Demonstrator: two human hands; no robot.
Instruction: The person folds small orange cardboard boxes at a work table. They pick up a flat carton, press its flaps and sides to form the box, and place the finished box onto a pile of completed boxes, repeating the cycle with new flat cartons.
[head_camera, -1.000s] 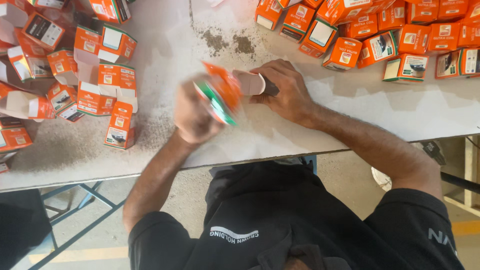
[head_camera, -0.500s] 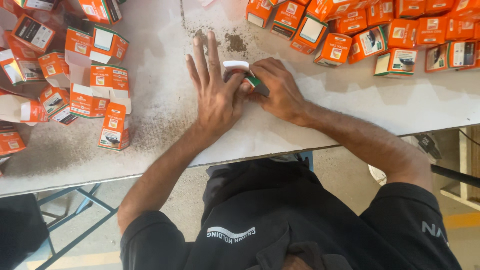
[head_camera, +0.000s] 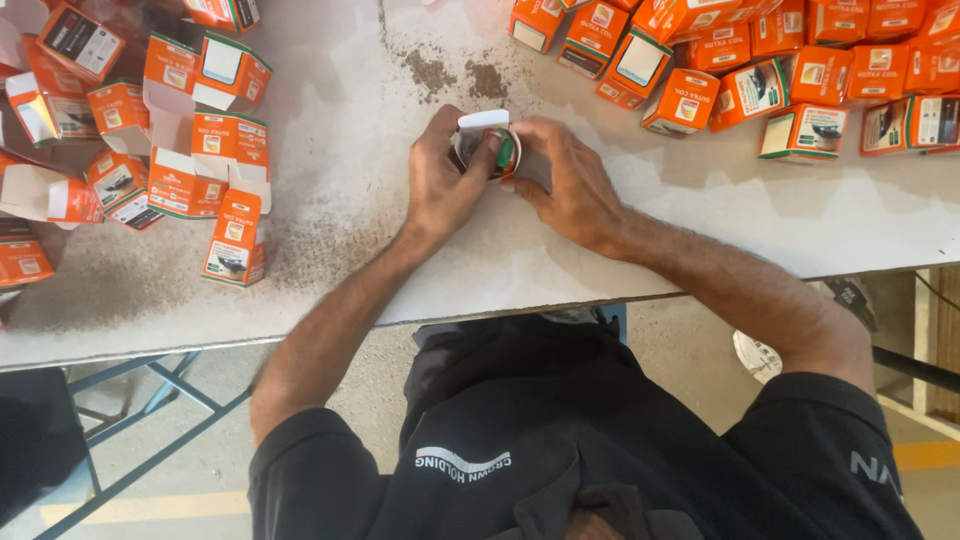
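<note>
Hands meet in the middle of the white table (head_camera: 700, 210): I see my left hand (head_camera: 445, 185) and right hand (head_camera: 565, 185) both squeezing a small open box (head_camera: 487, 140), fingers closed around it. Orange boxes (head_camera: 790, 85) sit in rows far right, and more open boxes (head_camera: 190, 150) lie in a heap far left.
</note>
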